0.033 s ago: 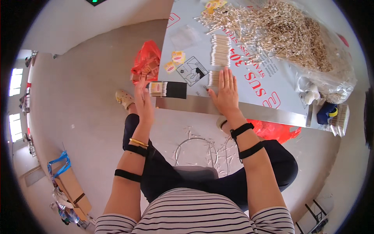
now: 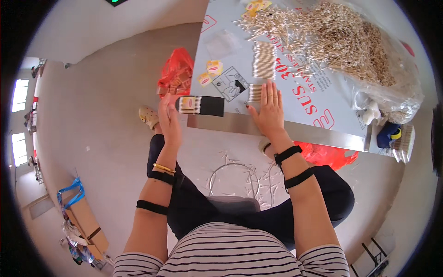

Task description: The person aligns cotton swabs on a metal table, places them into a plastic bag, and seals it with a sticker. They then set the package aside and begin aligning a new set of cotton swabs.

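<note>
My right hand (image 2: 269, 115) lies flat on the table's near edge, fingers stretched forward. Its fingers partly cover a short row of cotton swabs (image 2: 254, 93). Beyond them is a longer, neat row of cotton swabs (image 2: 265, 60). At the table's left corner my left hand (image 2: 170, 124) is held edge-on with its fingers extended, beside a small bundle of cotton swabs with a yellow label card (image 2: 189, 104). That bundle rests on a black strip (image 2: 212, 106). Whether the left fingertips touch the bundle is hard to see.
A large heap of loose cotton swabs (image 2: 350, 41) spills from a clear plastic bag (image 2: 410, 94). Yellow label cards (image 2: 214, 67) and clear sachets (image 2: 223, 43) lie left. A red bag (image 2: 177, 69) hangs by the left edge. A blue-and-yellow tape dispenser (image 2: 388, 135) sits at the right corner.
The whole view has shifted very slightly, so the table appears a few pixels further right. Both hands keep their places by the swabs.
</note>
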The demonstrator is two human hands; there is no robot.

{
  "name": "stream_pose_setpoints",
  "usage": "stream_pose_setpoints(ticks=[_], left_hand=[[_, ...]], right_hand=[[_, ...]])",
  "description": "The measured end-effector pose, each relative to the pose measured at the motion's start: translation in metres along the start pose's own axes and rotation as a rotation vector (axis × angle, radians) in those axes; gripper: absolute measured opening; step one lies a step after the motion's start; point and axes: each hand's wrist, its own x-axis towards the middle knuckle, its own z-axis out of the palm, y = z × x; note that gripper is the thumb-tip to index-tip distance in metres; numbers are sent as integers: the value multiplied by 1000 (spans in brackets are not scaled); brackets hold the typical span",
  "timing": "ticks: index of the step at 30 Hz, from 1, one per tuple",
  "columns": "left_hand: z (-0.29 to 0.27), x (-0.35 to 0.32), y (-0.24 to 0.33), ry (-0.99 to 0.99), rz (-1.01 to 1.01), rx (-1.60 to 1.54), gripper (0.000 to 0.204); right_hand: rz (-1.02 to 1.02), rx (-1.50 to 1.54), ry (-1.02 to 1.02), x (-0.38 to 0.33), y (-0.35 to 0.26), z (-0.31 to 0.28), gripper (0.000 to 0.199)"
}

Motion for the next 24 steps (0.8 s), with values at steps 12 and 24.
stream_pose_setpoints(ticks=[12,24], left_hand=[[2,39,-56,-142,-586,175,66],[42,23,-72,-46,-793,-405,50]], right_hand=[[-92,160,-15,-2,-125,30,98],[-5,90,-37,-1,-147,39,103]])
